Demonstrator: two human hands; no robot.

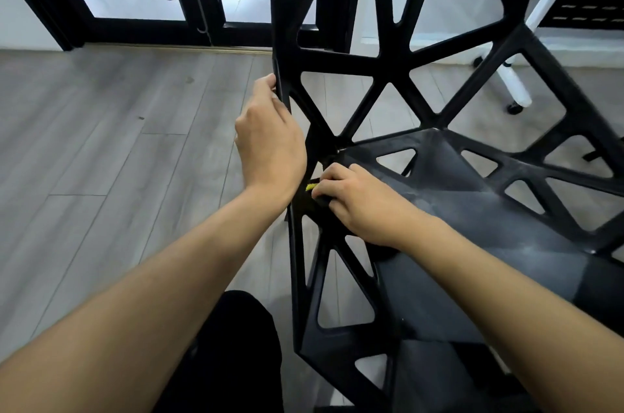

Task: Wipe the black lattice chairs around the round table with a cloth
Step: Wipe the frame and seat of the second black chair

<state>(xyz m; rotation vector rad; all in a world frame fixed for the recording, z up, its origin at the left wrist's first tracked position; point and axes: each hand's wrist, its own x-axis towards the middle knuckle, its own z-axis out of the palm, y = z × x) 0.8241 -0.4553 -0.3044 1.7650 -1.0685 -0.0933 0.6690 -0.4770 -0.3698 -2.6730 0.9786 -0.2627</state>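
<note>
My left hand (270, 139) has its grip wrapped round the outer edge of the black lattice chair (439, 176) at the backrest frame, fingers curled over the rail just above where back and seat join, and that is where I would take hold of it: a thick, rigid bar that fills the palm. My right hand (358, 203) sits just below and inward of that grip, fingers bent down over the cloth (310, 187), of which only a small yellow tuft shows at my fingertips; the rest is hidden under my hand, pressed against the seat's corner by the strut junction. The chair looks like moulded hard plastic, stiff, with smooth, probably slick surfaces, so I judge it light enough to tip or slide on the wooden floor (101, 142) if I push hard, hence the steadying hand. The seat beyond my right hand shows pale dusty streaks. The cloth seems soft and pliable, good for working into the triangular openings, though the narrow angles where struts meet will need a fingertip behind the fabric. I cannot see the round table from here.
</note>
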